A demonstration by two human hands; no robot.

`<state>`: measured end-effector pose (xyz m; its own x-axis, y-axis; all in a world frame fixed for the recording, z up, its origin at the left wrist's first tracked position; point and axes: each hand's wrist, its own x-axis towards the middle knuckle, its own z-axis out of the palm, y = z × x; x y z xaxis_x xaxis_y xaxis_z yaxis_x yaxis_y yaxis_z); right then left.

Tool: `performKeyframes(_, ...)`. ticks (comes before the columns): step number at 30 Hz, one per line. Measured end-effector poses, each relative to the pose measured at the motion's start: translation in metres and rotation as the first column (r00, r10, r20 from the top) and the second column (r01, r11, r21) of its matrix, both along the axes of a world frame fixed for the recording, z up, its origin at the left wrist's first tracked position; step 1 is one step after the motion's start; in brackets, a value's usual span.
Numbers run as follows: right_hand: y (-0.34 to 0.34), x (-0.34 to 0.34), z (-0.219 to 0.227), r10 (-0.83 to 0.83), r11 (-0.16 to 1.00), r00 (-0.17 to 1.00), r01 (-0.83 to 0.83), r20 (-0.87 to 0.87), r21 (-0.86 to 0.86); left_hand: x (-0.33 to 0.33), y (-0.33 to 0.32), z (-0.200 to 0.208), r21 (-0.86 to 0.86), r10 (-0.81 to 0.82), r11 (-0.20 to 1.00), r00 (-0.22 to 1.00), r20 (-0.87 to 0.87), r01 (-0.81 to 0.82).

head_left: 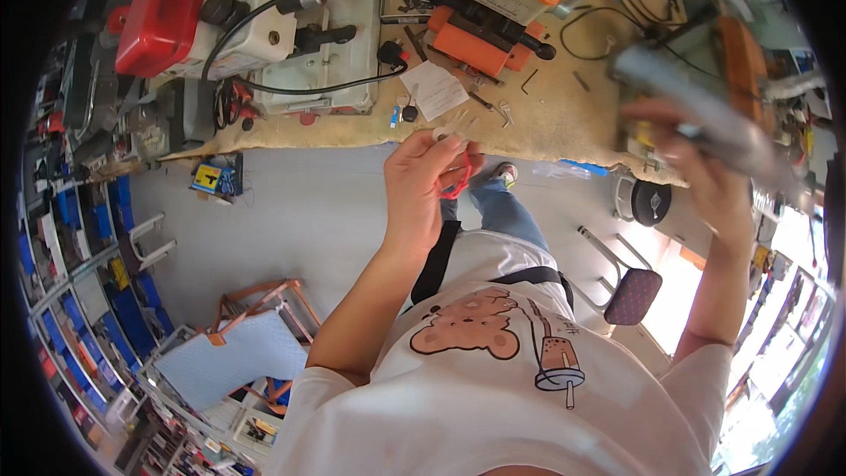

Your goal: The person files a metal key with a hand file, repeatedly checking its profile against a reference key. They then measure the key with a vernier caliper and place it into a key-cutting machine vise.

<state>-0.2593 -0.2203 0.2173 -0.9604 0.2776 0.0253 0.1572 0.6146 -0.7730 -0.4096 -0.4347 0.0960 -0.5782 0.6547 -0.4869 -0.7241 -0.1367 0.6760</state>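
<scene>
**Fingers [445, 150] of the left hand [416, 167] pinch a red loop [466, 176]**

Thumb and fingertips close together at the bench's [551, 119] near edge; a small pale item at their tips is unclear. Paper [436, 89] lies just beyond. Right hand [716, 181], blurred, curls round a long grey object [696, 92]; how tightly, I cannot tell.
</scene>
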Motion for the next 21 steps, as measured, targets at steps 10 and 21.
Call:
performKeyframes(10,-0.123,0.16,-0.127,-0.957,0.261,0.289,0.875,0.009,-0.407,0.037,0.051,0.036,0.087,-0.279,0.956,0.96,-0.036,0.281)
performKeyframes(21,-0.13,0.251,-0.097,-0.959,-0.011,0.114,0.901,0.261,-0.434,0.174,0.097,0.045,0.042,-0.647,0.751,0.747,-0.152,0.659)
